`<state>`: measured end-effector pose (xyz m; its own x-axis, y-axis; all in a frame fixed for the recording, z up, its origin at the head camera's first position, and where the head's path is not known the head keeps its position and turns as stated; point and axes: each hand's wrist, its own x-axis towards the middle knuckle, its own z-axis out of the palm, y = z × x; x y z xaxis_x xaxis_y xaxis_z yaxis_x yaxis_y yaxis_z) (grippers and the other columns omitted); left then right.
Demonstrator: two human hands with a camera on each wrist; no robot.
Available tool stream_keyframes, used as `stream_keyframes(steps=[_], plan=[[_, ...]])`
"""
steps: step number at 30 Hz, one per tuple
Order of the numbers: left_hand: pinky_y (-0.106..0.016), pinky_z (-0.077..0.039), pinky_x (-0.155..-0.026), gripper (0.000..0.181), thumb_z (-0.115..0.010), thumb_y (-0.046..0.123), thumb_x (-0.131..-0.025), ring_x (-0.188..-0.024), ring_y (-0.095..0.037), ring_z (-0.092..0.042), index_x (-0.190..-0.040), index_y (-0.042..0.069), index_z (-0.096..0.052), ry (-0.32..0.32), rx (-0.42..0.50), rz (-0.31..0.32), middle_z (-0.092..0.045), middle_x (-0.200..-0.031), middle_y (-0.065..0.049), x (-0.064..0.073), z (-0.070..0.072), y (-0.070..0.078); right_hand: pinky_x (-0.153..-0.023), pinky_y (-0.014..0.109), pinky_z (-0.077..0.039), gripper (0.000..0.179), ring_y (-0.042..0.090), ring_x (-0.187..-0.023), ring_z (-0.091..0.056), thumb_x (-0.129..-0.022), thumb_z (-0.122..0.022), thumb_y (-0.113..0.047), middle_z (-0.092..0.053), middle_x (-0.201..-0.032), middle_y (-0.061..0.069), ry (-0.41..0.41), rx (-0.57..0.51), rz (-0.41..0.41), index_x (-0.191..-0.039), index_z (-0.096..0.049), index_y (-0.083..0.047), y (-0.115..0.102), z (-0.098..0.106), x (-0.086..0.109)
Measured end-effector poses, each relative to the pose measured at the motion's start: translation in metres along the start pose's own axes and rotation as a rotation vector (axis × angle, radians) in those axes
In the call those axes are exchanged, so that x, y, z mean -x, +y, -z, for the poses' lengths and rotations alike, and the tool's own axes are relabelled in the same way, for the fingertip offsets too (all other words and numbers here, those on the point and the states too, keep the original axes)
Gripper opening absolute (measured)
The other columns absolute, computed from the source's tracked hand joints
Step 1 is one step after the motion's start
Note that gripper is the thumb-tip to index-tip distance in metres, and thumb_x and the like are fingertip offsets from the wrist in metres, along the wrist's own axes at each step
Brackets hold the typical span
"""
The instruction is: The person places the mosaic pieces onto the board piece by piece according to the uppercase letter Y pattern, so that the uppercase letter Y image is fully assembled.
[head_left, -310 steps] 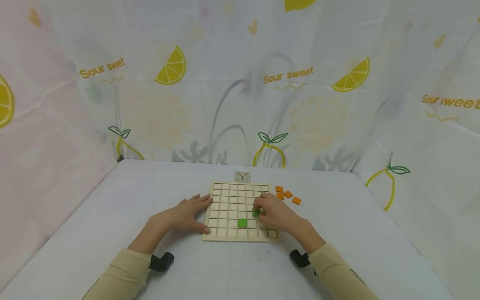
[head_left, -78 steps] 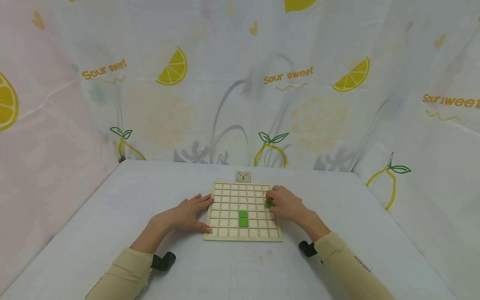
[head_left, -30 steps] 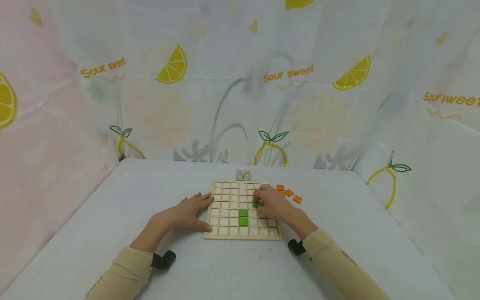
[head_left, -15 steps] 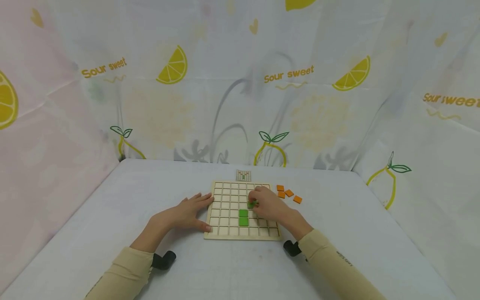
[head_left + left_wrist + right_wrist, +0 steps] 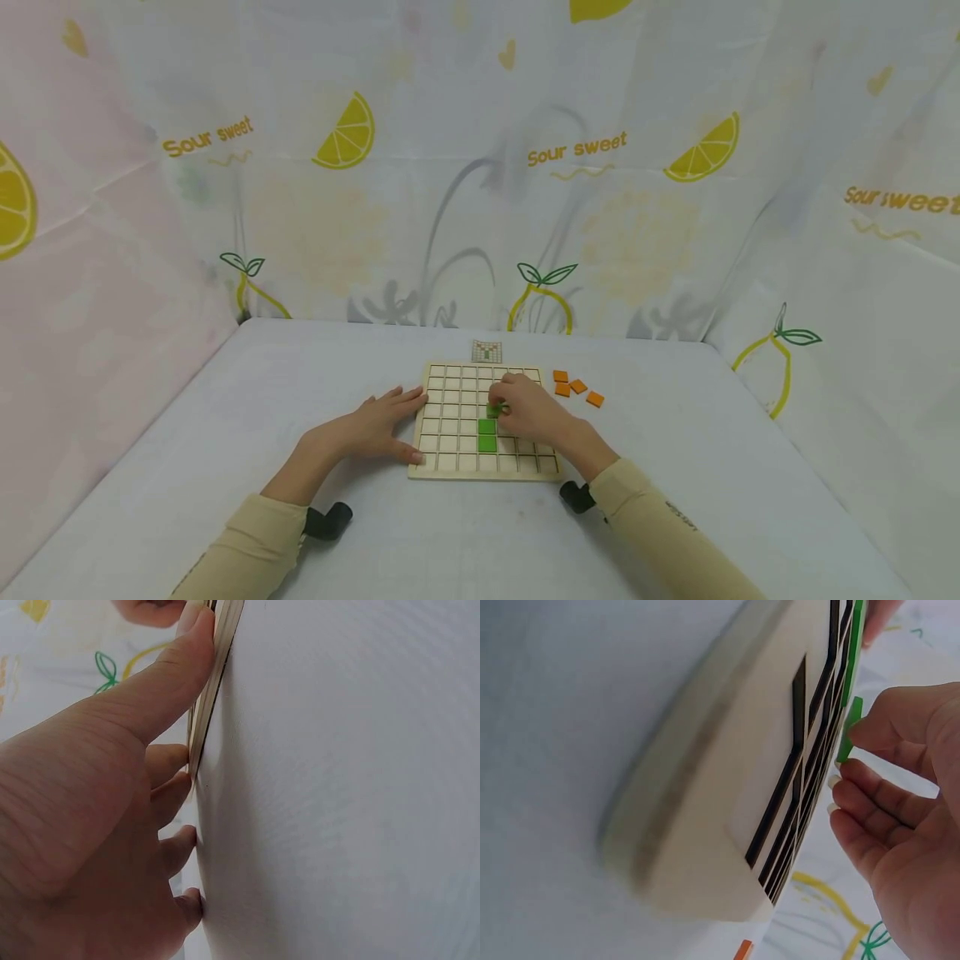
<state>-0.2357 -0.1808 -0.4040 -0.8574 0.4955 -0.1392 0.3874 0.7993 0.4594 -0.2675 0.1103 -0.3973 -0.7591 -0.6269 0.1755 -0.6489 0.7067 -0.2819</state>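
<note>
A wooden board [image 5: 448, 410] with a grid of square cells lies on the table. My left hand [image 5: 375, 427] rests along its left edge, fingers spread, with the thumb [image 5: 161, 686] at the rim in the left wrist view. Two green square tiles [image 5: 487, 443] sit in cells of one column, one behind the other. Right behind them, my right hand [image 5: 528, 410] pinches a third green tile [image 5: 850, 729] between thumb and fingers. The right wrist view shows this tile tilted, close over the board's surface. The right hand hides part of the board's right side.
Several orange square tiles [image 5: 577, 386] lie loose on the white tabletop [image 5: 660, 450] beyond the board's right edge. A small card [image 5: 487, 352] printed with a coloured grid lies behind the board. A patterned curtain [image 5: 420, 208] stands at the back and sides.
A second green tile now lies behind the first on the board. Lately my right hand has carried a third green tile leftward from the board's right side. My left hand has stayed put.
</note>
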Motion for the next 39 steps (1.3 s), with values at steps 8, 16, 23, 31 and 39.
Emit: stream_keyframes(steps=[8,16,23,31,39], plan=[[-0.072,-0.01,-0.117,0.103,-0.077,0.055,-0.079,-0.153,-0.044,-0.013,-0.156,0.007,-0.03,0.002,0.005,-0.003,-0.024,-0.165,-0.013,0.0004,-0.0001,0.0005,-0.075,0.028,-0.046,0.019,0.013,-0.082,-0.049,-0.083,-0.061,0.0,-0.06,-0.092,0.0,-0.012,0.012,0.006,-0.094,-0.068,-0.013,-0.0038,-0.0017,-0.0022],[-0.072,-0.011,-0.117,0.102,-0.077,0.054,-0.079,-0.153,-0.045,-0.013,-0.156,0.007,-0.03,0.0,0.005,-0.004,-0.024,-0.165,-0.013,0.0,-0.0004,0.0003,-0.076,0.029,-0.047,0.019,0.013,-0.083,-0.051,-0.083,-0.061,0.0,-0.062,-0.093,0.0,-0.014,0.025,0.02,-0.095,-0.069,-0.013,-0.0063,-0.0032,-0.0044],[-0.072,-0.011,-0.117,0.102,-0.078,0.054,-0.079,-0.153,-0.044,-0.013,-0.156,0.006,-0.03,-0.004,0.009,0.003,-0.024,-0.165,-0.013,0.0003,0.0006,0.0017,-0.075,0.028,-0.047,0.02,0.013,-0.082,-0.05,-0.085,-0.06,0.0,-0.062,-0.094,0.0,-0.024,0.036,0.022,-0.098,-0.07,-0.012,-0.0079,-0.0039,-0.0057],[-0.071,-0.01,-0.118,0.103,-0.078,0.054,-0.078,-0.153,-0.043,-0.012,-0.156,0.007,-0.03,-0.008,0.005,0.011,-0.024,-0.166,-0.012,-0.0007,0.0017,0.0029,-0.077,0.03,-0.047,0.018,0.014,-0.082,-0.049,-0.087,-0.062,-0.001,-0.061,-0.093,0.002,-0.034,0.034,0.017,-0.098,-0.071,-0.011,-0.0105,-0.0021,-0.006],[-0.072,-0.01,-0.117,0.103,-0.078,0.053,-0.078,-0.153,-0.044,-0.012,-0.156,0.007,-0.03,-0.011,0.009,0.014,-0.024,-0.165,-0.013,-0.0011,0.0016,0.0022,-0.078,0.031,-0.048,0.017,0.015,-0.083,-0.051,-0.088,-0.062,0.0,-0.06,-0.092,0.001,-0.016,0.051,0.049,-0.096,-0.071,-0.011,-0.0087,-0.0037,-0.0056]])
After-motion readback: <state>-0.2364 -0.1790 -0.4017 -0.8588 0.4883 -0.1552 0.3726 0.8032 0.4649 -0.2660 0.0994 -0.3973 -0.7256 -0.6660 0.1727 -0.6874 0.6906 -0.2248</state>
